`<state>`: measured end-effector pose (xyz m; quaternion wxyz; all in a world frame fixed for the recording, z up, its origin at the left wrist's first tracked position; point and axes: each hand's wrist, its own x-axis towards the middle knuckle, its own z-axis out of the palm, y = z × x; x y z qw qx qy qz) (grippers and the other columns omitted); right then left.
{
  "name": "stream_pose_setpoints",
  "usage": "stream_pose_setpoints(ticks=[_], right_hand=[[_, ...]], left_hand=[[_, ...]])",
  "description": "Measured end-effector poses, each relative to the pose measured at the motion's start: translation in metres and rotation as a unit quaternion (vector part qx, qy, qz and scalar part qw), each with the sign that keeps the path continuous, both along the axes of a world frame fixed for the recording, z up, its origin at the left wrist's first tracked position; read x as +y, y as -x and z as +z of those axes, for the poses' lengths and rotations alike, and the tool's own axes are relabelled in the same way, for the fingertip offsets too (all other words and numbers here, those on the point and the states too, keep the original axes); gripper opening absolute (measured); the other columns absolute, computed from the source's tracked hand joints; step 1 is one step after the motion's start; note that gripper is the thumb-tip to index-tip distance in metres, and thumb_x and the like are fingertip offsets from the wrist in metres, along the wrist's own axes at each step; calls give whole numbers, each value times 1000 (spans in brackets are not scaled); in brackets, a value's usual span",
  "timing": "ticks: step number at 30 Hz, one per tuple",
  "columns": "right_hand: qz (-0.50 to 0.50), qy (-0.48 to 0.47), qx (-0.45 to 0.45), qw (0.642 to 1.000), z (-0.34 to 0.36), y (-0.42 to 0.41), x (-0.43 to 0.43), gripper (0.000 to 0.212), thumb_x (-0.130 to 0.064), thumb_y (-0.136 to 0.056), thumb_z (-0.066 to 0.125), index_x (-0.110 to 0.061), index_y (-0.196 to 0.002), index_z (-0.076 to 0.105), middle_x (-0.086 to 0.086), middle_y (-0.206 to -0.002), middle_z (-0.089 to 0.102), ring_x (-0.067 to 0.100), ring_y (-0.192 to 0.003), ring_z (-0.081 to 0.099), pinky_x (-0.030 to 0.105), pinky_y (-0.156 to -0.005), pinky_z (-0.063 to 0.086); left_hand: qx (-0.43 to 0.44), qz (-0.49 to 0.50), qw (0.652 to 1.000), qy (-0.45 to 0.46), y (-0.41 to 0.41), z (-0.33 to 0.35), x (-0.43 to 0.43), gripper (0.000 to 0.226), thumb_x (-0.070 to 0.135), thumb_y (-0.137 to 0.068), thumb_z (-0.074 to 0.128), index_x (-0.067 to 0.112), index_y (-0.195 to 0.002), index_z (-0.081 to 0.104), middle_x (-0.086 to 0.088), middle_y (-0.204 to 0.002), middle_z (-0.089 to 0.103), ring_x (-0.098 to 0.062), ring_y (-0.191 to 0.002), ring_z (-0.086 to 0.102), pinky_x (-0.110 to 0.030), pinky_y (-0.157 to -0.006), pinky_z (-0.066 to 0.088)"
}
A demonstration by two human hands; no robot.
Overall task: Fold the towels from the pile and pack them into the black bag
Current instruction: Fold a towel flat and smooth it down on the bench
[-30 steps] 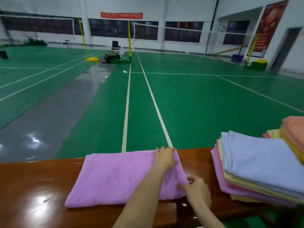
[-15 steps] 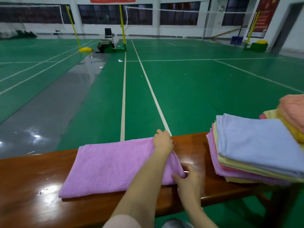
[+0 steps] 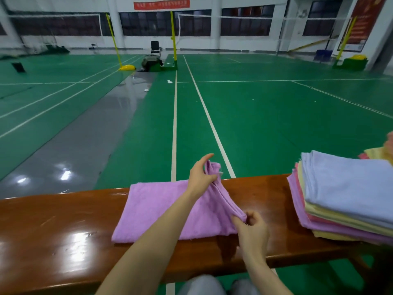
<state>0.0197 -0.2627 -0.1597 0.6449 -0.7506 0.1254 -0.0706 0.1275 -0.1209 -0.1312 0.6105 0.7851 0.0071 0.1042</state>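
On the glossy brown wooden bench (image 3: 53, 231), centre of view, a purple towel (image 3: 161, 209) is being held by both hands. It is lying flat, already doubled over, terry texture, long side running left to right, left part resting on the wood. Its right edge is being lifted clear of the bench: the far right corner is being pinched by the left hand (image 3: 201, 177), index finger sticking up, and the near right corner is being pinched by the right hand (image 3: 253, 231), fingers curled. Stacked layers are being shown along the raised edge between the hands. At the right end of the bench, a pile of towels (image 3: 344, 199) is sitting apart from it, light blue on top, yellow, pink and purple beneath.
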Motion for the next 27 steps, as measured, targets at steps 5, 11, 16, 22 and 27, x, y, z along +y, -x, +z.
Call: stream_pose_setpoints(ticks=[5, 11, 16, 22, 27], right_hand=[[49, 45, -102, 993, 17, 19, 47, 22, -4, -81, 67, -24, -80, 58, -9, -77, 64, 5, -72, 59, 21, -63, 47], [160, 165, -135, 964, 20, 33, 114, 6, -30, -91, 57, -35, -92, 62, -6, -95, 66, 18, -98, 58, 29, -86, 47], [257, 264, -139, 919, 14, 44, 160, 68, -61, -79, 21, -25, -118, 64, -9, -119, 64, 11, -115, 53, 22, -116, 7], [303, 320, -134, 888, 4, 48, 182, 86, -59, -68, 2, -28, -125, 58, -6, -133, 56, 6, -128, 44, 31, -116, -10], [350, 371, -93, 855, 7, 51, 182, 71, -67, -86, 7, -34, -132, 50, -6, -144, 44, 8, -140, 27, 44, -112, -18]], left_hand=[[-29, 52, 996, 64, 27, 20, 51, 56, -15, -79, 53, 15, -127, 57, -3, -125, 55, -18, -101, 61, -27, -78, 56], [62, 158, 973, 158, 41, 17, 116, 30, -11, -84, 43, -4, -100, 68, -10, -79, 64, -15, -65, 52, -12, -53, 44], [103, 208, 963, 140, 48, 7, 165, 12, 8, -76, 73, 1, -85, 70, -4, -72, 65, -16, -71, 57, -21, -66, 46], [113, 228, 967, 10, 52, -15, 193, 39, -12, -72, 68, -4, -110, 61, -17, -108, 61, -25, -96, 56, -27, -81, 44], [117, 200, 967, -102, 57, -28, 197, 38, -9, -82, 55, 1, -118, 58, -14, -124, 58, -26, -114, 53, -25, -90, 39]])
